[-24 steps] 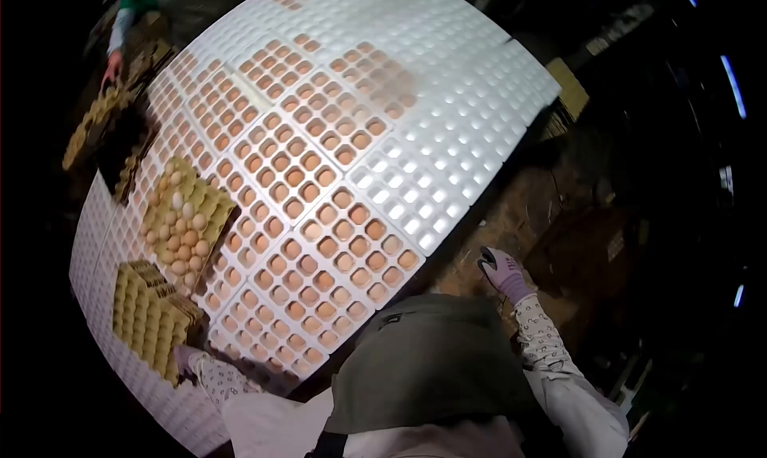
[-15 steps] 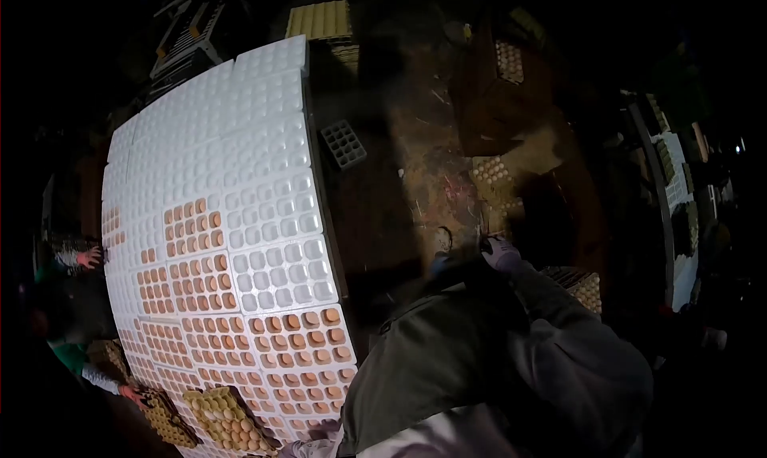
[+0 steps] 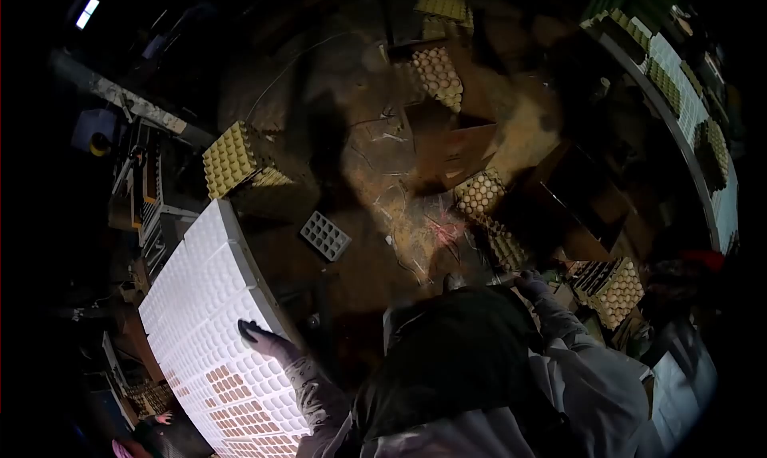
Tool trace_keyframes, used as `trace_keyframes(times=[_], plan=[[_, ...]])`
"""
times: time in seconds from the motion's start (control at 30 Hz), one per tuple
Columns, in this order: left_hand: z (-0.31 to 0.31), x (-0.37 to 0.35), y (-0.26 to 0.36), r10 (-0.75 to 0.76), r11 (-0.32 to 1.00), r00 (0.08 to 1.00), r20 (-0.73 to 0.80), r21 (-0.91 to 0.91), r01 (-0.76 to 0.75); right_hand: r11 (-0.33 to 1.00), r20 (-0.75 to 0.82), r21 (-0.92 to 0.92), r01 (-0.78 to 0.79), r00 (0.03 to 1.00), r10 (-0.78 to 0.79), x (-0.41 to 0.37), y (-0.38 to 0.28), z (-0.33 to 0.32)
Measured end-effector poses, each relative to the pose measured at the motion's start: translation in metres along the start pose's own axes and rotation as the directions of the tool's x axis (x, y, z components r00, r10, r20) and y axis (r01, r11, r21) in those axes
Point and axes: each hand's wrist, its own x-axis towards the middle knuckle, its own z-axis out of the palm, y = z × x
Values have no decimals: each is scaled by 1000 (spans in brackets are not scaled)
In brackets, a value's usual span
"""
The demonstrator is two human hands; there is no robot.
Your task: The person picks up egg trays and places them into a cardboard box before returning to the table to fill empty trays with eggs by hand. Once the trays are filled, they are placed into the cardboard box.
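Note:
My left hand (image 3: 268, 342), in a glove with dark fingertips, reaches over the edge of a table covered in white trays (image 3: 209, 294) with rounded cells. Its fingers are stretched out over bare cells, and I see nothing held in it. Brown eggs (image 3: 240, 418) fill cells nearer me. Low at my right side is my gloved right hand (image 3: 529, 284), beside a stack of pulp egg trays (image 3: 505, 246) on the floor. Its fingers are too dark to make out. Close by to the right stands a stack with eggs on top (image 3: 619, 294).
Open cardboard boxes (image 3: 579, 202) stand on the floor, with eggs in trays (image 3: 438, 76) at another box. A grey tray (image 3: 325, 236) lies beside the table. Empty pulp trays (image 3: 230, 161) are stacked at its far end. A co-worker's hand (image 3: 164, 418) shows at lower left.
My view has swung to the right, so the table now sits lower left. My left hand has moved from the near end, by the eggs, up over bare white cells. My right hand stays low.

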Motion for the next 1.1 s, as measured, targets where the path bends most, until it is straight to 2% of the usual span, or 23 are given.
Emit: trace_keyframes(times=[0.03,0.1,0.13,0.17,0.23,0.3,0.37,0.43,0.5,0.57,0.63,0.7,0.73,0.77,0.8,0.83,0.87,0.97,1.0,1.07,1.1], plan=[[61,-19,9,-42,984,994,101,-168,59,994,-86,-109,22,996,-32,15,-22,-15],[167,-54,29,1,998,900,436,54,-28,998,-62,-40,45,997,-47,38,-94,-72],[226,-82,42,-30,996,843,537,-57,72,994,-189,15,111,976,-106,61,-115,-82],[281,-111,56,-48,970,772,633,-154,186,982,-318,57,182,935,-155,84,-135,-92],[377,-147,68,3,984,582,814,-106,143,951,-391,167,261,903,-179,117,-207,-150],[471,-186,101,-21,974,394,919,-71,217,852,-427,318,416,865,-263,136,-280,-218],[581,-207,61,104,986,256,961,-133,99,780,-541,350,519,792,-284,190,-325,-246],[682,-230,65,25,989,168,985,0,-149,740,-542,414,529,797,-267,242,-364,-278],[792,-241,16,-59,971,211,976,105,-213,734,-588,404,546,769,-248,326,-381,-277],[884,-254,-80,-57,945,355,933,165,-283,698,-481,588,409,870,-105,390,-401,-291],[929,-242,-74,-430,853,465,774,517,-72,607,-420,726,324,907,18,452,-416,-309],[964,-230,-106,-636,772,408,655,541,334,571,-66,821,-10,992,111,514,-421,-330],[972,-224,-122,-730,673,349,588,528,518,546,123,817,-186,981,151,543,-420,-337],[978,-221,-140,-809,545,271,522,490,680,534,172,814,-230,973,157,569,-419,-339],[980,-218,-160,-821,519,235,520,510,686,521,195,816,-249,968,157,593,-417,-336],[986,-210,-184,-803,567,255,538,558,606,511,181,826,-237,971,158,617,-415,-335],[986,-206,-207,-815,547,225,533,584,600,501,155,838,-215,975,158,639,-414,-334],[1003,-199,-218,-847,469,83,526,663,584,475,86,866,-154,983,163,700,-406,-324],[1006,-189,-240,-860,405,-5,510,687,603,463,74,874,-144,983,166,716,-403,-320],[1006,-184,-231,-901,354,9,433,726,589,430,50,895,-117,985,163,744,-403,-317],[1004,-181,-254,-875,392,-3,485,711,584,417,36,903,-104,985,166,758,-400,-311]])
